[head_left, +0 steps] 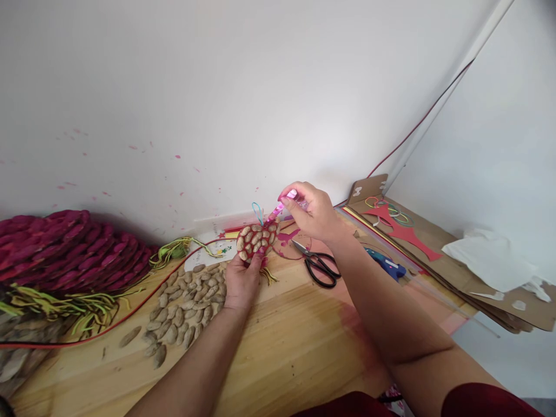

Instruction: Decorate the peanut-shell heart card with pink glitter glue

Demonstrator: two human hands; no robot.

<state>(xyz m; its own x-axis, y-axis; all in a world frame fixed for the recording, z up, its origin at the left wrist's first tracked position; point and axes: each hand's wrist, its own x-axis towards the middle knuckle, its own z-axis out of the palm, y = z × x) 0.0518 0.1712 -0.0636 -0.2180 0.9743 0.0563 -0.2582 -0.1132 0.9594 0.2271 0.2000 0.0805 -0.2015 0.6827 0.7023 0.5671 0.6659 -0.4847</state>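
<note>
My left hand is closed around the lower edge of a peanut-covered craft piece with a red base showing between the shells. A blue cord loop stands up from its top, and yellowish yarn ends hang below. In my right hand, thumb and fingers pinch a pink-stained paintbrush. The brush slants down to the craft piece; its tip meets the upper edge, though the bristles are hard to make out. Loose peanuts lie left of my left hand. Black-handled scissors rest beneath my right forearm.
A stack of magenta-painted pieces with green-yellow yarn tassels leans at the left wall. A red cord crosses the wooden table. Cardboard, red paper and a blue tool lie right. The wall stands close behind.
</note>
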